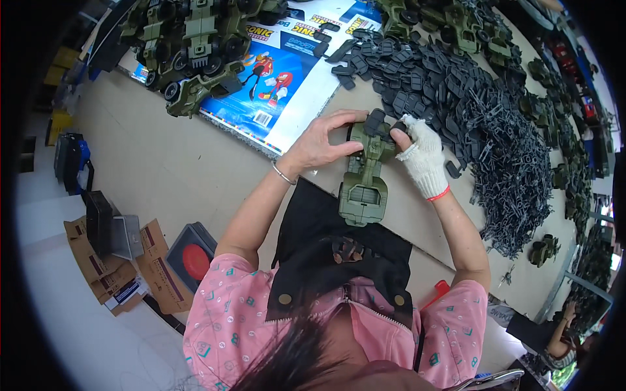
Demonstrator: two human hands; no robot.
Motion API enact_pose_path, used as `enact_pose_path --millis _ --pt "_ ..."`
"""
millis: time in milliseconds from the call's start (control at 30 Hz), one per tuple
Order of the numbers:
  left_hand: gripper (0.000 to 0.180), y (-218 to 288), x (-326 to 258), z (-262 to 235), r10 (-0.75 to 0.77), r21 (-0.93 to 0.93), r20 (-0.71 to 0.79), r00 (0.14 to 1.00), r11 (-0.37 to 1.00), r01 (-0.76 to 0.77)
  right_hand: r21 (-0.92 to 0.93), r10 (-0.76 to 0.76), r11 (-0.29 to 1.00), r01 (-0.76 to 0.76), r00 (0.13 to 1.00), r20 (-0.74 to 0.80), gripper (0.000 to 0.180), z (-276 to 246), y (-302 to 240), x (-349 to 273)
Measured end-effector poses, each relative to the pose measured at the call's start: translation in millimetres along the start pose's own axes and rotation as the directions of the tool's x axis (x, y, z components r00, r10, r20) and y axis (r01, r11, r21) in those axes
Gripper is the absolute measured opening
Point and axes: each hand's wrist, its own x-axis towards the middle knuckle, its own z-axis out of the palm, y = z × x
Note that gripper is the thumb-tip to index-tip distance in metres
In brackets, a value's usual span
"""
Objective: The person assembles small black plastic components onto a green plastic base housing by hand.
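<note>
An olive-green toy military vehicle [363,195] lies in front of me at the table's near edge, its far end between my hands. My left hand [317,142] is bare and grips the far left side, thumb and index finger apart around it. My right hand [420,155], in a white knit glove with bare thumb tip, closes on the far right side. The thumb presses near a black plastic piece [376,122] at the toy's far end. The right fingers are partly hidden. I cannot tell whether the black piece is fixed on.
A heap of flat black parts [417,81] and small black linked pieces [512,189] spreads right. Green toy vehicles [199,49] stand far left on a printed sheet [274,91]. Another green toy [543,249] sits far right. Cardboard [160,267] and a grey bin [189,244] are lower left.
</note>
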Motion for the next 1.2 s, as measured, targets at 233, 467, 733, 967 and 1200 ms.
enact_pose_path --millis 233,467,733,967,1200 --pt "0.057 -10.6 -3.6 3.9 0.017 0.029 -0.011 1.0 0.999 -0.016 -0.316 -0.358 0.896 0.311 0.928 -0.1 0.018 8.1 -9.1 -9.8" --pt "0.059 -15.4 -6.0 14.9 0.022 -0.052 -0.087 0.996 0.998 -0.027 -0.444 -0.591 0.719 0.535 0.807 0.016 0.037 -1.0 -11.5 -20.2" --pt "0.075 -7.2 -21.7 15.9 0.133 0.166 -0.249 0.959 0.982 -0.093 -0.12 -0.034 0.992 0.038 0.999 0.042 0.038 0.6 -18.4 1.9" --pt "0.075 21.9 -13.7 -19.3 0.145 0.511 0.285 0.948 0.813 -0.278 -0.223 -0.074 0.974 0.038 0.985 -0.156 0.028 -6.6 -7.2 -62.8" --pt "0.071 14.5 -15.4 24.7 0.171 0.387 0.113 0.979 0.9 -0.201 -0.642 0.467 0.501 -0.58 0.806 -0.364 0.025 -133.7 48.3 -43.7"
